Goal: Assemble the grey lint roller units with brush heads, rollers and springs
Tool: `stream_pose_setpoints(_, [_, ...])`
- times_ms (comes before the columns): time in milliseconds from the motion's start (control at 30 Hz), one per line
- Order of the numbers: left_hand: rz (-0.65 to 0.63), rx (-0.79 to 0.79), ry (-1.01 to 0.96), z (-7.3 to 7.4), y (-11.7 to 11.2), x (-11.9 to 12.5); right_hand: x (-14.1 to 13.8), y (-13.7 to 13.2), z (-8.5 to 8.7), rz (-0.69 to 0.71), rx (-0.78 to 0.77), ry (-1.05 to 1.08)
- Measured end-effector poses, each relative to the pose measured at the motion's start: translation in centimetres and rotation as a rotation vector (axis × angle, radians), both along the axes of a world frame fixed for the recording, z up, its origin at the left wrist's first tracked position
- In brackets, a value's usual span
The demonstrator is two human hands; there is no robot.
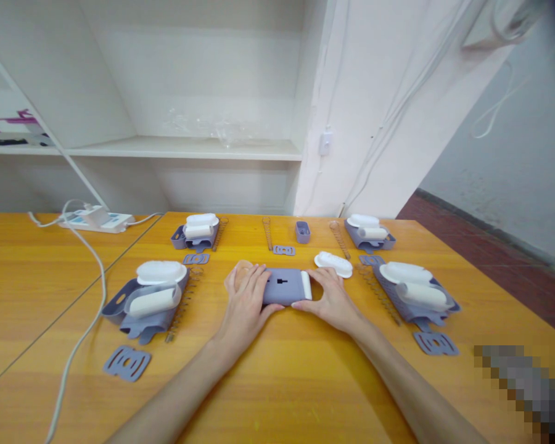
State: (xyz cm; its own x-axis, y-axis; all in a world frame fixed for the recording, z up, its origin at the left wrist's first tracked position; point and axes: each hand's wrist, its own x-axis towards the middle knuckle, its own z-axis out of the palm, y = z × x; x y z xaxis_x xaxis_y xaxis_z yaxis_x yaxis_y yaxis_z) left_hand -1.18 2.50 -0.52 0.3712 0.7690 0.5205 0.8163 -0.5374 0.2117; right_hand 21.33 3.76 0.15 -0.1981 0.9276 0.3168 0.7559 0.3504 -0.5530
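A grey box (282, 287) lies flat in the middle of the desk (287, 376), right in front of the person. Its long side runs from left to right, so one end points at each hand.

The left hand (246, 299) is at the left end. Its grip is closed on the box, with the fingers laid over the top and the thumb low at the near side. The right hand (332, 300) is at the right end, and its grip pinches that end. A white roller (306, 285) sits there, touching the fingertips. Both hands are just as close to the box, and it sits between them.

A white lid (333, 264) lies just behind the right hand.

The desk is yellow wood. Grey trays (115, 306) with white parts sit on both sides, well apart from the box. Thin springs (267, 233), a small grey cup (302, 232) and flat grey plates (127, 362) lie around them. A power strip (97, 219) is at the back left, and its cable (81, 333) runs down the desk. Behind the desk are a white shelf (185, 148) and a white wall.
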Motion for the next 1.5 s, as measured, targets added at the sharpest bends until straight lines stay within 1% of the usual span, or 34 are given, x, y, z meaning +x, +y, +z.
stream_pose_setpoints(100, [-0.003, -0.018, 0.007, 0.0, 0.0, -0.1, 0.0, 0.0, -0.2, 0.010, 0.009, -0.017])
stream_pose_setpoints(233, [-0.016, -0.028, 0.002, -0.1, 0.2, -0.1, -0.2, -0.1, -1.0, 0.000, 0.024, -0.002])
stream_pose_setpoints(333, [-0.003, -0.029, -0.005, -0.3, 0.5, -0.1, -0.3, -0.1, -1.4, -0.021, 0.040, 0.018])
stream_pose_setpoints(400, [0.002, -0.024, -0.011, -0.3, 0.5, 0.0, -0.4, -0.2, -1.4, -0.026, 0.078, 0.022])
stream_pose_setpoints(500, [0.003, -0.014, -0.020, -0.3, 0.5, -0.1, -0.6, -0.7, -0.8, -0.026, 0.190, -0.030])
stream_pose_setpoints(567, [0.006, -0.012, -0.019, -0.2, 0.4, -0.1, -0.7, -1.1, -0.3, -0.105, 0.248, -0.094])
stream_pose_setpoints(667, [0.005, -0.010, -0.017, -0.1, 0.3, -0.1, -0.7, -1.5, 0.1, -0.240, 0.266, -0.160])
stream_pose_setpoints(767, [0.012, -0.002, -0.027, 0.0, 0.2, 0.1, -0.6, -1.5, 0.0, -0.261, 0.276, -0.158])
stream_pose_setpoints(833, [0.060, 0.011, -0.042, 0.2, -0.1, 0.3, -0.5, -1.4, -0.2, -0.264, 0.284, -0.155])
stream_pose_setpoints(933, [0.202, 0.015, -0.103, 0.6, -0.5, 0.2, -0.4, -1.2, -0.3, -0.268, 0.292, -0.166])
stream_pose_setpoints(1000, [0.261, -0.015, -0.152, 0.8, -0.6, -0.1, -0.4, -1.1, -0.3, -0.268, 0.290, -0.170])
stream_pose_setpoints(1100, [0.254, -0.064, -0.223, 0.6, -0.5, -0.7, -0.4, -1.1, -0.3, -0.262, 0.282, -0.173])
stream_pose_setpoints(1167, [0.226, -0.064, -0.283, 0.1, -0.1, -1.1, -0.5, -1.1, -0.2, -0.265, 0.281, -0.169])
stream_pose_setpoints(1233, [0.227, -0.055, -0.359, -0.4, 0.4, -1.4, -0.5, -1.1, -0.2, -0.269, 0.283, -0.166])
stream_pose_setpoints(1333, [0.312, -0.065, -0.491, -0.9, 0.9, -1.8, -0.4, -1.2, 0.0, -0.269, 0.287, -0.167])
stream_pose_setpoints(1400, [0.349, -0.041, -0.549, -0.7, 0.8, -1.7, -0.4, -1.4, 0.1, -0.261, 0.308, -0.154])
stream_pose_setpoints(1433, [0.340, -0.008, -0.560, -0.5, 0.7, -1.5, -0.4, -1.5, 0.2, -0.248, 0.332, -0.138])
stream_pose_setpoints(1500, [0.244, 0.082, -0.543, -0.1, 0.1, -1.1, -0.6, -1.9, 0.4, -0.198, 0.403, -0.088])
